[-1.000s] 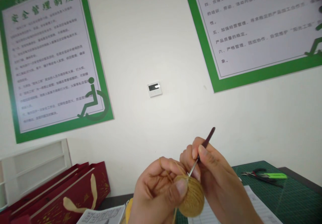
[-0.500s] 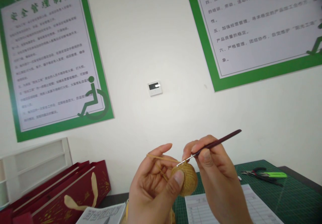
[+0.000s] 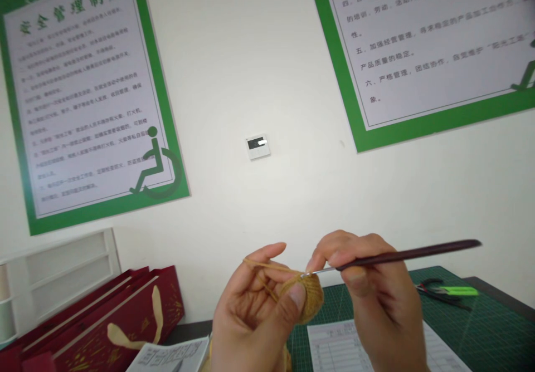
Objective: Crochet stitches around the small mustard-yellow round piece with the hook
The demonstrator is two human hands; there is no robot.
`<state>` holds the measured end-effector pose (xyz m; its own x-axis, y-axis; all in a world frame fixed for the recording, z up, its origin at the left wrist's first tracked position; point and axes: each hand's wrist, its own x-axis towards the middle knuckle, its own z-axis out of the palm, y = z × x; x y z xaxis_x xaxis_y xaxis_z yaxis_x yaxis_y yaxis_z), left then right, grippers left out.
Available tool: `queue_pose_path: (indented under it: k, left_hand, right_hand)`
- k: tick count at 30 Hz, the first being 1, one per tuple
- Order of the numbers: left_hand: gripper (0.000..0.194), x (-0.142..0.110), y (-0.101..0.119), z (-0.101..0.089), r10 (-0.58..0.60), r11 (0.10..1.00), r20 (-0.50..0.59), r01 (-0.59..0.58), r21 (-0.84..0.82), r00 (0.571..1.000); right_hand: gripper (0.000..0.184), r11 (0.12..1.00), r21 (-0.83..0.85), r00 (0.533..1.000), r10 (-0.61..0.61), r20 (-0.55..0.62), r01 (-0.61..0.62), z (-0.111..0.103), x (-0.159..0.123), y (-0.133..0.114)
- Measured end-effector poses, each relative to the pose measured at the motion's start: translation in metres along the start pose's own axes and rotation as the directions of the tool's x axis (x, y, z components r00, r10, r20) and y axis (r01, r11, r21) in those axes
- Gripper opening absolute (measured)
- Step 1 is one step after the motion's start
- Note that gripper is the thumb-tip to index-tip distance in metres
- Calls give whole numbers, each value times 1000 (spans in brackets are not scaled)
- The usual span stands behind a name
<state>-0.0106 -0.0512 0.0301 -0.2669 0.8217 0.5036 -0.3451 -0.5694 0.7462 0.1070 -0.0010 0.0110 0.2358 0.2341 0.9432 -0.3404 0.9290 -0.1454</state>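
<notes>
My left hand (image 3: 254, 316) pinches a small round mustard-yellow crochet piece (image 3: 307, 299) between thumb and fingers, with yellow yarn (image 3: 261, 266) looped over its raised index finger. Just to the right, my right hand (image 3: 376, 299) grips a crochet hook (image 3: 401, 255) with a dark maroon handle. The handle lies nearly level and points right. The hook's metal tip touches the top edge of the crochet piece. Both hands are raised above a table in front of a white wall.
A green cutting mat (image 3: 480, 327) covers the table, with a printed form (image 3: 334, 350) on it. Pliers and a bright green tool (image 3: 449, 292) lie at the right. Red gift bags (image 3: 104, 322) and a white shelf (image 3: 54, 272) stand at left. Green-framed posters (image 3: 87, 93) hang on the wall.
My right hand has swung the hook's handle from pointing up-right down to nearly level. The crochet piece has risen a little in my left hand, whose index finger has lifted with the yarn.
</notes>
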Motion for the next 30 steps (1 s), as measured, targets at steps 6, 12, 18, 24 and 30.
queue_pose_path:
  k: [6,12,18,24,30]
  left_hand:
    - [42,-4,1,2,23,999,-27,-23,33,999]
    - [43,-7,3,6,47,999,-34,-47,11,998]
    - [45,-5,1,3,-51,996,35,54,-74,998]
    - [53,-3,2,2,-99,985,71,107,-132,993]
    - [60,-8,3,5,11,1000,3,-11,-22,1000]
  right_hand:
    - [12,956,-172,966,-214,146,238,-2,1,-5]
    - [15,810,-360,882,-382,278,464,-1,5,-12]
    - [15,893,-289,934,-297,201,346,4,-3,-1]
    - [5,998,26,998,-63,31,63,6,-8,16]
    - [29,865,-305,917,-388,95,398,0,-16,24]
